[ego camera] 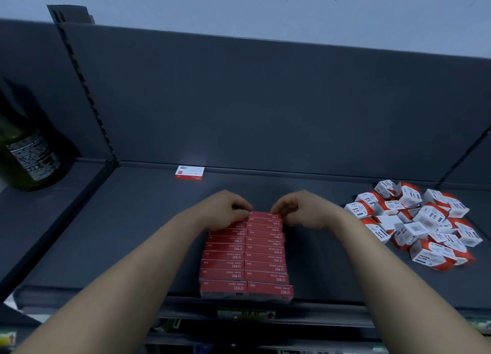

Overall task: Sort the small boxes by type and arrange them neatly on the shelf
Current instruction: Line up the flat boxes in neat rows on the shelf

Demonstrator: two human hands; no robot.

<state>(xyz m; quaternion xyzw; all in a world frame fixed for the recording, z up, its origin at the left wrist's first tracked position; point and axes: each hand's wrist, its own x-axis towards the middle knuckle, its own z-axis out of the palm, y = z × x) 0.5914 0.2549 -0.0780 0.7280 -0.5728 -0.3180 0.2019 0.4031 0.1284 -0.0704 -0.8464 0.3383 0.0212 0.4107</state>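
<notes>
**Red boxes (245, 258) in two columns on the dark shelf (132, 234)**

Dark grey shelf and its upright back panel (265, 101) fill most of the view. On the neighbouring shelf section to the left stands a dark green bottle (26, 154) with a black label.

The red boxes lie flat in a tight block near the middle of the shelf. They form two side-by-side columns that run from the front edge towards the back, long sides touching, printed tops facing up. To the right, well apart from the block, a loose pile of white-and-orange boxes (417, 223) marked "paper clips" lies jumbled, the boxes tilted at all angles and leaning on each other.

Both forearms reach in from the bottom of the view to the far end of the red block. The left hand (225, 212) lies over the far end of the left column with its fingers curled. Its fingertips pinch the left end of the rearmost red box (264, 216) in the right column. The right hand (297, 210), fingers curled the same way, pinches that box's right end.

Against the foot of the back panel, apart from the block, lies a single box (190, 172) showing a white face and a red edge.
</notes>
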